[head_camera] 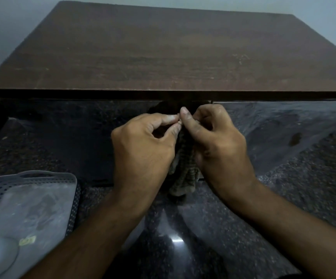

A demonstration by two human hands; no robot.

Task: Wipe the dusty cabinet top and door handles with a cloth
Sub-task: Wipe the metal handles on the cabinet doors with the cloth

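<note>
I read the cloth (184, 168) hanging long-axis straight down below the grip, left hand (143, 146) and right hand (219, 141) both pinching its top edge together, cabinet top (173, 51) just beyond and above, equally reachable by either hand.

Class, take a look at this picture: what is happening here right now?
A person stands at a brown cabinet top. Both the left hand and the right hand pinch a striped cloth at its upper edge, below the cabinet's front edge, and it hangs between them. The cloth is not touching the top. A grey perforated basket sits at the lower left.
</note>
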